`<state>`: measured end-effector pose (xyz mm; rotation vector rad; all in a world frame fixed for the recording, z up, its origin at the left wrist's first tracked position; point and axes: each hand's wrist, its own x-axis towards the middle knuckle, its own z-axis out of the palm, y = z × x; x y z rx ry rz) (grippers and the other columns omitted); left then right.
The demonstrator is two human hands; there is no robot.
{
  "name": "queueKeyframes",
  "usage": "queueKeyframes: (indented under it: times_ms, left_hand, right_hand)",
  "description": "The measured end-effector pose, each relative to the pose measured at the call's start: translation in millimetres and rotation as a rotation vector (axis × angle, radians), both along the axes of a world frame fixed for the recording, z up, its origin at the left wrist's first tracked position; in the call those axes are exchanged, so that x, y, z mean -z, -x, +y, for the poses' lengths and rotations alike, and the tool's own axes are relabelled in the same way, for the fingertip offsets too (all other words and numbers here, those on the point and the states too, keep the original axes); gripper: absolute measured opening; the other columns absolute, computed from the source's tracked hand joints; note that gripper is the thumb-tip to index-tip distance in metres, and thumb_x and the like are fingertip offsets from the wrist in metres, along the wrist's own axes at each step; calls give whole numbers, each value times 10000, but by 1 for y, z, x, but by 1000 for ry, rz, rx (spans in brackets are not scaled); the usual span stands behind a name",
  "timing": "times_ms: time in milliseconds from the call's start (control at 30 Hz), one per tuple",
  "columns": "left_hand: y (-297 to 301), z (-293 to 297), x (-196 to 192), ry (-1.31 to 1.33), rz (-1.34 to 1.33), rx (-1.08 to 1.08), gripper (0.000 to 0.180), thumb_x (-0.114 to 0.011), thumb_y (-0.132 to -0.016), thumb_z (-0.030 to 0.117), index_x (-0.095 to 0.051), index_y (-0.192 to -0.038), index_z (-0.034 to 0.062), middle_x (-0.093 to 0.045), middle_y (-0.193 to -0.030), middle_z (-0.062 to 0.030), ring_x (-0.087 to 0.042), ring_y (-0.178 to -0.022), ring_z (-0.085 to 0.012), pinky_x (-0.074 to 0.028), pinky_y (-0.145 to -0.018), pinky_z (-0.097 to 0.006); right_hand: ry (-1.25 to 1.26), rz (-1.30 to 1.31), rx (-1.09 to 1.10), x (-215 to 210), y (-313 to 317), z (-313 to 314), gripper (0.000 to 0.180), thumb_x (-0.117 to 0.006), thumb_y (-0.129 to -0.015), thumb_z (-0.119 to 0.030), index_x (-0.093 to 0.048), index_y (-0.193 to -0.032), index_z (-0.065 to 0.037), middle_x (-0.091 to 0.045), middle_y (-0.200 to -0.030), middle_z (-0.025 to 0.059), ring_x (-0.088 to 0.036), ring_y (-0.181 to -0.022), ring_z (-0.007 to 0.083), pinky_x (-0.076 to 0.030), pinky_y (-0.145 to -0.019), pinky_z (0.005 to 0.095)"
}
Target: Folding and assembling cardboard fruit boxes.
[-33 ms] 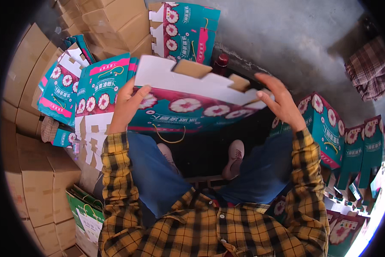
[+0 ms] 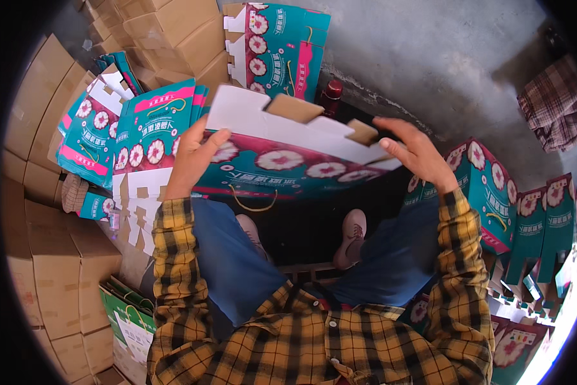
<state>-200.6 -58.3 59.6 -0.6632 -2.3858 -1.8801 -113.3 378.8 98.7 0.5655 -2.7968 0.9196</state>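
Observation:
A teal and magenta cardboard gift box [image 2: 282, 157], printed with white ring-shaped slices, is tilted in front of me over my knees. Its white notched flaps and brown tabs point up, and a yellow cord handle hangs from its near side. My left hand [image 2: 195, 151] is closed on the box's left end, thumb on the near face, fingers mostly hidden behind. At the right end, my right hand [image 2: 420, 151] has its thumb and fingers apart, their tips close to the white flap edge and a brown tab; whether they touch is hard to tell.
Flat matching cartons [image 2: 150, 128] lie at the left beside stacked brown boxes [image 2: 51, 256]. Another carton [image 2: 275, 51] stands at the back, near a dark red bottle [image 2: 331, 96]. Several made-up gift boxes [image 2: 487, 192] stand at the right. Plaid cloth [image 2: 555, 102] lies far right.
The box has shifted slightly to the right and down. My right hand's fingertips have moved slightly left, toward the box's flaps. My left hand stays on its end.

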Motion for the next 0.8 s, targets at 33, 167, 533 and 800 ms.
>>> queueKeyframes:
  times_ms: [33, 167, 533, 800]
  left_hand:
    - [-2, 4, -1, 1, -2, -1, 372, -681, -987, 181, -634, -1304, -8, -714, -1134, -49, -635, -1022, -104, -512, -909, -280]
    - [5, 11, 2, 14, 6, 41, 439, -694, -970, 184, -600, -1355, -4, -672, -1270, -98, -619, -1138, -168, -472, -1010, -319]
    - [-43, 80, 65, 561, -72, 263, 1323, -948, -685, 373, -95, -1598, -63, -289, -1583, -299, -426, -1407, -405, -385, -1156, -447]
    - [-42, 134, 98, 274, 182, -114, 889, -685, -926, 260, -168, -1593, -19, -267, -1594, -282, -351, -1451, -421, -335, -1182, -464]
  right_hand:
    - [93, -224, -61, 2, 4, -2, 488, -591, -1032, -388, -610, -1322, 4, -674, -1244, 202, -638, -1160, 354, -486, -1003, 390]
    - [-112, -514, -77, 14, 16, -27, 537, -553, -1035, -504, -689, -1145, 4, -689, -866, 125, -614, -772, 236, -515, -781, 381]
    - [455, -664, 22, 76, 65, -41, 598, -530, -1031, -563, -696, -1142, 1, -692, -917, 54, -669, -788, 152, -578, -690, 303]
    - [797, -702, 98, 94, 78, -80, 503, -500, -1072, -434, -636, -1267, 9, -705, -1140, 122, -735, -894, 223, -612, -772, 356]
